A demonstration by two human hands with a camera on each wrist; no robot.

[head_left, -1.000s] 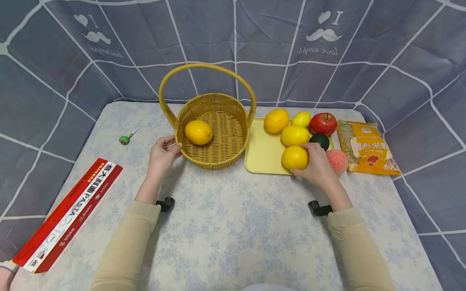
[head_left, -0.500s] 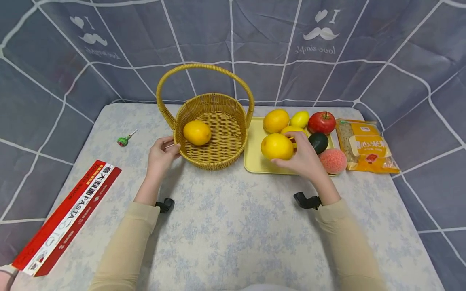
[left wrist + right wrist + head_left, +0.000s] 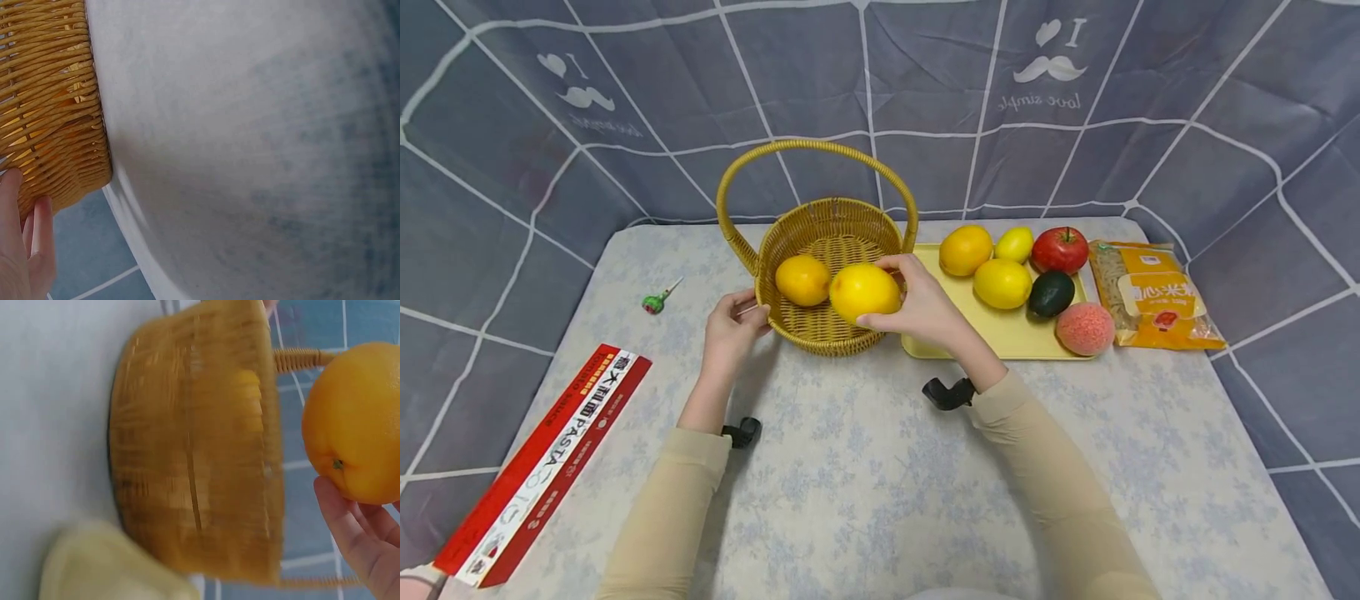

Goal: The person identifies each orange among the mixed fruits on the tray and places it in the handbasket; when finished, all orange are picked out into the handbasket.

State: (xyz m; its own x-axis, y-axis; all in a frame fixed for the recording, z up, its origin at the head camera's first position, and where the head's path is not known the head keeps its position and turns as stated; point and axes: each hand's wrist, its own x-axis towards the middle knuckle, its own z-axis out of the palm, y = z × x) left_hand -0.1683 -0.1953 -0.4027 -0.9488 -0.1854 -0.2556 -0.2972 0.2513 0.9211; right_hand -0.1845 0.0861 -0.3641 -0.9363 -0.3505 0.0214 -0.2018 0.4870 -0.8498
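My right hand (image 3: pixel 921 304) holds an orange (image 3: pixel 865 293) by its right side, over the front right of the wicker basket (image 3: pixel 842 337). In the right wrist view, the stem spot of the orange (image 3: pixel 356 425) faces the camera, with the thumb and fingers beneath it. My left hand (image 3: pixel 733 333) grips the left side of the basket's rim, and the left wrist view shows its fingers against the weave (image 3: pixel 56 125). Inside the basket, at the left, lies another yellow-orange fruit (image 3: pixel 803 280). The basket's tall handle (image 3: pixel 816 144) stands upright.
On the right, a yellow tray (image 3: pixel 958 333) carries an orange fruit (image 3: pixel 966 250), lemons (image 3: pixel 1002 283), a red apple (image 3: pixel 1060 250), a dark green avocado (image 3: pixel 1051 294) and a pink peach (image 3: pixel 1085 328). Beside it lies an orange food bag (image 3: pixel 1157 296). A lollipop (image 3: pixel 655 302) and pasta box (image 3: pixel 546 462) lie left.
My right hand has lifted the orange off the tray and carried it left to above the basket. My left hand has stayed on the basket's rim.
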